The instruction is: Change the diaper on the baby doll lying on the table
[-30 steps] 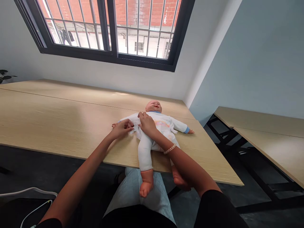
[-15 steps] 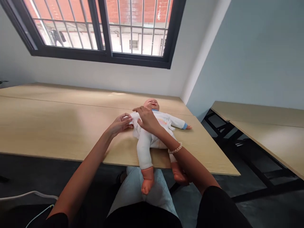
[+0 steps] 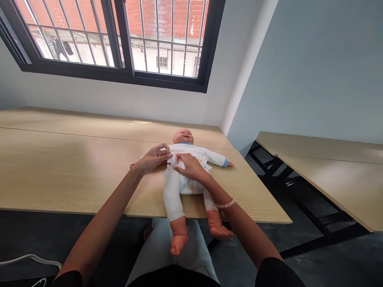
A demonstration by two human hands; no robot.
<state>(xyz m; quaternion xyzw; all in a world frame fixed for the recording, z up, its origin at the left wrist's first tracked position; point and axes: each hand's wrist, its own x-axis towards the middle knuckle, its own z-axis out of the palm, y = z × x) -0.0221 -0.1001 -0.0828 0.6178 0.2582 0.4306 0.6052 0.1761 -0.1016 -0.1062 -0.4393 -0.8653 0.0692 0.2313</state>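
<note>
A baby doll lies on its back on the wooden table, its bare feet hanging past the front edge. It wears white trousers and a white shirt with blue trim at neck and cuff. At the shirt's left side, my left hand pinches the cloth edge between thumb and fingertips. My right hand rests over the doll's belly, its thumb and fingers closed around a bit of the shirt front. The exact bit of cloth between the fingers is partly hidden.
A barred window is set in the wall behind the table. Another wooden table on black legs stands to the right. A white cable runs at the lower left.
My right hand has moved down from the doll's upper chest to its belly. My left hand has shifted towards the shirt's side. The view has turned slightly.
</note>
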